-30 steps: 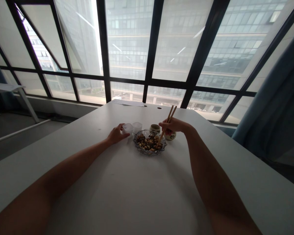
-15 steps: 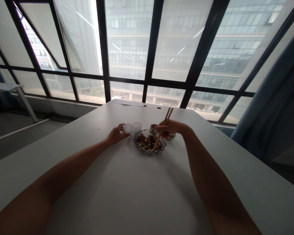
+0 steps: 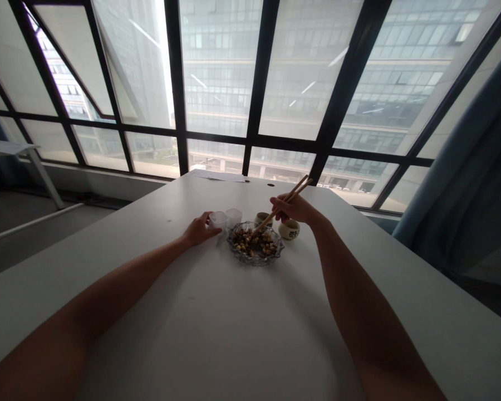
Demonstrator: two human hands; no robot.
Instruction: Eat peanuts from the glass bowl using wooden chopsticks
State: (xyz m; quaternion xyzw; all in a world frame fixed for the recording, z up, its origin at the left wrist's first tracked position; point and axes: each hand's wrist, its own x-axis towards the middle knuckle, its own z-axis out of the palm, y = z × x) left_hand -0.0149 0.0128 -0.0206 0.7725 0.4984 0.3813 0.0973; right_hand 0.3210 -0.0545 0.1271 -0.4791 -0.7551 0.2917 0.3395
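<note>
Gripped in the right hand (image 3: 294, 209), fingers closed: chopsticks (image 3: 268, 219), one pair, wooden in look, slanting down leftward, tips in among the mixed pieces (image 3: 268, 246) (no telling whether any piece pinched between the tips).

Mixed pieces: pale and dark, nut-like in look, lying together in the glass bowl (image 3: 256, 260), rim scalloped; set on the white table (image 3: 217, 312).

Clear cup (image 3: 218, 221): just left of the bowl, upright, held between thumb and fingers of the left hand (image 3: 197, 229). Second clear cup (image 3: 234, 215): just beyond the first, upright — contents of both too unclear to read.

Progress, by judgement: under way rather than complete. Done, as far as shown — chopsticks in hand and down in the bowl, clear cup steadied. Left: plenty of pieces, pale and dark intermingled; share taken out, if any, not to be told.

Farther out: small jar (image 3: 260, 217) behind the bowl, partly crossed by the chopsticks; lettered jar (image 3: 290, 230) right of the bowl, near the right hand. Beyond: paper sheet (image 3: 219, 176) at the table's far end; black-framed windows (image 3: 292, 83) across the back; blue curtain (image 3: 455, 161) at right.
</note>
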